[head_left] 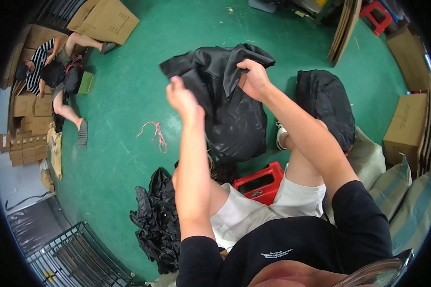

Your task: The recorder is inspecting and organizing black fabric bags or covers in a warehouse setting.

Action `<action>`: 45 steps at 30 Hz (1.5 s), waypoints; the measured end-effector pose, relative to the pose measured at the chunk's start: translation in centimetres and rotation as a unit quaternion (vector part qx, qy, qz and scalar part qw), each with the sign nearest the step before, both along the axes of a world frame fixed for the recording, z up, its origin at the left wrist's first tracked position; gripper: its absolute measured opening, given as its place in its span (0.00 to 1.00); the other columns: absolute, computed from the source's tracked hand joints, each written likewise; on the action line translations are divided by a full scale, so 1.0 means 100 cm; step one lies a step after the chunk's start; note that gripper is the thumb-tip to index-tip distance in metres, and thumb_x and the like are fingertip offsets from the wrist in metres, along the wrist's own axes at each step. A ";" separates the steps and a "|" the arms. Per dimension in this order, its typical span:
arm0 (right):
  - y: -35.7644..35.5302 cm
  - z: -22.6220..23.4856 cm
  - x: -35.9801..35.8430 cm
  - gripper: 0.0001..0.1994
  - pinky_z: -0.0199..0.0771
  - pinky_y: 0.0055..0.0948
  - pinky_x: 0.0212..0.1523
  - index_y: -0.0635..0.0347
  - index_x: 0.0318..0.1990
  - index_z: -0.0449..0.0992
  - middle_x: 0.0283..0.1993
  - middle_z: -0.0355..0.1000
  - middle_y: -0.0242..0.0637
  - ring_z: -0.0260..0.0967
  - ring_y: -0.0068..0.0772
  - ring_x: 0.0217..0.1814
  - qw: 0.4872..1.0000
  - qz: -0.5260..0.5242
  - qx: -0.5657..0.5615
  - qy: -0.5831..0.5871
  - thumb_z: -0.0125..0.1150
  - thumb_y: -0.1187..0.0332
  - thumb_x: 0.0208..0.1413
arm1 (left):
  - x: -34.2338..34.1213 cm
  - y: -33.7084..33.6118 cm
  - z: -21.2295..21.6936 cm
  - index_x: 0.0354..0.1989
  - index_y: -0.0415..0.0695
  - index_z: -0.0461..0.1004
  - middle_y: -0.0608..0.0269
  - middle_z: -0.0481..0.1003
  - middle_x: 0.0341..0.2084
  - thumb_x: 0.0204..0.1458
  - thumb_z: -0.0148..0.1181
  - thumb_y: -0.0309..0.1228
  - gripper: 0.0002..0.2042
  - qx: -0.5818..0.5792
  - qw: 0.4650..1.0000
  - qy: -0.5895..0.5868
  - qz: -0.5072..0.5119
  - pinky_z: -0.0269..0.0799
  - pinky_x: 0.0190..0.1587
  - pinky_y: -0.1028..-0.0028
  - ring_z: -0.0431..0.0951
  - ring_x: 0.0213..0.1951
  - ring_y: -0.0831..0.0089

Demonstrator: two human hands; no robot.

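Note:
A black bag point(234, 129) of thin, slightly shiny material stands on the floor in front of me, full and rounded below, its loose upper part spread wide. My right hand point(255, 82) pinches a fold of that upper part on the right, thumb on top. At the left edge of the bag, my left hand point(183, 98) is closed with its fingers curled against the material; the fingertips are partly smeared. A tangle of pink string point(157, 136) lies on the floor left of the bag. Whatever the bag contains is hidden.
A second full black bag point(324, 105) stands right of my leg. Crumpled black material point(157, 220) is heaped at my left. Between my legs is a red plastic stool point(266, 184). Pale woven sacks point(392, 191) and cartons point(407, 126) line the right side. Another person point(45, 67) sits far left.

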State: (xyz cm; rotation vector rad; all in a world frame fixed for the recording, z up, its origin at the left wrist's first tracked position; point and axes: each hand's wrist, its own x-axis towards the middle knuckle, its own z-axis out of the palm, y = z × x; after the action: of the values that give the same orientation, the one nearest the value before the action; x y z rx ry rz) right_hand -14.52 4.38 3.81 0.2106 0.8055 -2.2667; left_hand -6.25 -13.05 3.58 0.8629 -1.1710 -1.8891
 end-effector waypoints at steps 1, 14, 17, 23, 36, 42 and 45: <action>0.003 0.000 -0.002 0.10 0.72 0.37 0.48 0.64 0.37 0.75 0.38 0.76 0.38 0.73 0.37 0.42 1.000 -0.005 0.016 0.002 0.47 0.71 0.53 | 0.003 -0.004 0.014 0.37 0.34 0.70 0.64 0.70 0.29 0.61 0.52 0.32 0.11 0.067 0.997 0.027 0.025 0.67 0.45 0.71 0.70 0.35 0.74; 0.014 -0.012 -0.006 0.05 0.70 0.31 0.36 0.58 0.29 0.78 0.31 0.72 0.35 0.69 0.31 0.36 0.973 0.055 0.189 0.121 0.54 0.73 0.48 | 0.010 0.059 0.048 0.47 0.37 0.69 0.47 0.70 0.43 0.36 0.68 0.33 0.27 -0.534 0.814 0.007 -0.227 0.66 0.52 0.61 0.71 0.47 0.52; 0.004 -0.003 0.001 0.17 0.66 0.35 0.61 0.67 0.54 0.71 0.55 0.70 0.40 0.69 0.38 0.56 0.991 0.035 0.132 -0.009 0.48 0.73 0.59 | 0.024 0.072 0.037 0.53 0.32 0.61 0.37 0.68 0.45 0.29 0.61 0.24 0.34 -0.586 0.769 -0.017 -0.256 0.66 0.53 0.56 0.69 0.49 0.41; 0.049 -0.088 -0.038 0.22 0.54 0.31 0.68 0.67 0.62 0.65 0.64 0.64 0.37 0.60 0.29 0.66 0.957 0.176 0.134 0.189 0.49 0.64 0.65 | -0.003 0.080 0.015 0.44 0.35 0.68 0.42 0.73 0.34 0.37 0.55 0.17 0.20 -0.397 0.906 -0.030 -0.142 0.70 0.43 0.58 0.74 0.40 0.46; 0.009 -0.018 -0.025 0.22 0.64 0.30 0.59 0.61 0.60 0.67 0.58 0.67 0.36 0.65 0.31 0.59 0.760 0.038 0.271 0.589 0.54 0.67 0.59 | 0.034 0.038 0.028 0.24 0.36 0.73 0.68 0.73 0.20 0.41 0.62 0.24 0.05 -0.197 0.940 0.045 -0.275 0.67 0.32 0.76 0.70 0.27 0.80; 0.007 -0.006 0.031 0.19 0.64 0.29 0.58 0.56 0.52 0.73 0.50 0.71 0.35 0.67 0.29 0.55 0.953 0.072 0.135 0.262 0.57 0.67 0.52 | 0.048 0.053 0.025 0.37 0.38 0.78 0.73 0.77 0.34 0.60 0.56 0.37 0.13 -0.056 0.924 0.130 -0.355 0.67 0.43 0.77 0.72 0.36 0.82; 0.055 -0.059 0.003 0.11 0.71 0.24 0.36 0.56 0.42 0.75 0.36 0.73 0.32 0.71 0.26 0.35 0.983 0.080 0.148 0.069 0.57 0.71 0.49 | 0.025 0.075 0.035 0.29 0.41 0.79 0.78 0.74 0.28 0.63 0.52 0.43 0.19 0.000 0.926 0.118 -0.360 0.66 0.37 0.78 0.68 0.32 0.87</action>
State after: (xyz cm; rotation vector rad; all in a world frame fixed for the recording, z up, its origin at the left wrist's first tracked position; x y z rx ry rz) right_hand -14.19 9.86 -2.07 0.1215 1.1908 -2.0214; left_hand -3.77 -5.58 7.13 0.1745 -1.4506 -2.4797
